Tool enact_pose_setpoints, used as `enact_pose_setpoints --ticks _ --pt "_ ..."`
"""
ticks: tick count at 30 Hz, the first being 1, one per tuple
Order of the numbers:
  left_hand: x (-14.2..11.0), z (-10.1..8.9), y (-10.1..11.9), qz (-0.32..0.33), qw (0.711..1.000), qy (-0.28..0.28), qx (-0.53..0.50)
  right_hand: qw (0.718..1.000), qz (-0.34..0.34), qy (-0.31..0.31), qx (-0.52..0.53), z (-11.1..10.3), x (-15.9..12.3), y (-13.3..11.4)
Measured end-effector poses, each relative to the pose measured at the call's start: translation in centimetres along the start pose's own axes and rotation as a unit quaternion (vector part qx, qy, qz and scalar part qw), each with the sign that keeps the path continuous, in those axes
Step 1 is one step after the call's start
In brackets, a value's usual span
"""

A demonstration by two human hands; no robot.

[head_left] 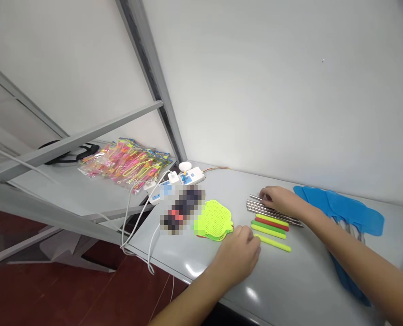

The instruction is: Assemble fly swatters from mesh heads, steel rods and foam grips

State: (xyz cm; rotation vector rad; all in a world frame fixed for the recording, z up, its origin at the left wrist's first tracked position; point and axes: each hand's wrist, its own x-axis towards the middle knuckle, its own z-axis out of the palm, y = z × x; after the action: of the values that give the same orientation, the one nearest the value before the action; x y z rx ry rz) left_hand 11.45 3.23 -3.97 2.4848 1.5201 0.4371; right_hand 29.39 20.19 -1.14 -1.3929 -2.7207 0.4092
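My left hand (240,251) is closed, its fingertips on the near end of a yellow-green plastic handle (274,243) lying on the grey table. Beside that handle rest several more slim handles (269,229) in yellow, red and green. My right hand (278,199) reaches over a row of thin metal rods (264,209), thumb and fingers pinched at one rod near the wall side. Its grip is partly hidden by the hand. Just left of my left hand lie perforated fly swatter heads (215,219), yellow-green on top with a red edge below.
Blue fly swatters (347,208) lie at the right, partly behind my right forearm. Power strips (191,175) with white cables (130,213) sit at the left, near a blurred dark object (184,210). Bagged colourful items (130,160) lie beyond the metal frame (157,81).
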Motion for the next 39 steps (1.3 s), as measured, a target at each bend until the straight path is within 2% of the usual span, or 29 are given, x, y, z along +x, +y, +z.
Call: enact_pose_setpoints --ticks 5,9,12,15,19,23,28,34,39 --pt "0.0 0.0 -0.2 0.004 0.999 0.007 -0.031 0.999 0.019 0.037 -0.027 -0.1 0.4 -0.2" --pt "0.1 0.2 -0.5 0.012 0.997 0.01 -0.079 0.991 0.063 0.115 -0.038 -2.3 -1.0 -1.2" --pt "-0.1 0.1 -0.6 0.015 0.991 0.016 -0.133 0.978 0.066 0.193 -0.036 -4.5 -4.5 -2.8" --pt "-1.0 -0.1 -0.7 -0.006 0.979 0.032 -0.201 0.966 0.009 0.256 -0.028 -5.3 -9.8 -4.4" --pt "-3.0 0.0 -0.6 -0.05 0.957 0.058 -0.279 0.972 -0.019 0.213 -0.101 -3.9 -16.6 -5.9" --pt "-4.5 0.5 -0.3 -0.07 0.941 0.071 -0.322 0.972 -0.03 0.18 -0.145 -2.9 -19.9 -7.5" --pt "-5.6 0.6 -0.1 -0.071 0.938 0.083 -0.33 0.962 -0.073 0.184 -0.186 -3.2 -20.7 -9.5" --pt "-7.2 0.2 -0.1 -0.067 0.941 0.09 -0.32 0.944 -0.104 0.177 -0.258 -2.8 -21.1 -10.7" --pt "-6.5 -0.3 1.1 -0.004 0.955 0.06 -0.29 0.935 -0.132 0.159 -0.289 -2.4 -20.5 -10.8"
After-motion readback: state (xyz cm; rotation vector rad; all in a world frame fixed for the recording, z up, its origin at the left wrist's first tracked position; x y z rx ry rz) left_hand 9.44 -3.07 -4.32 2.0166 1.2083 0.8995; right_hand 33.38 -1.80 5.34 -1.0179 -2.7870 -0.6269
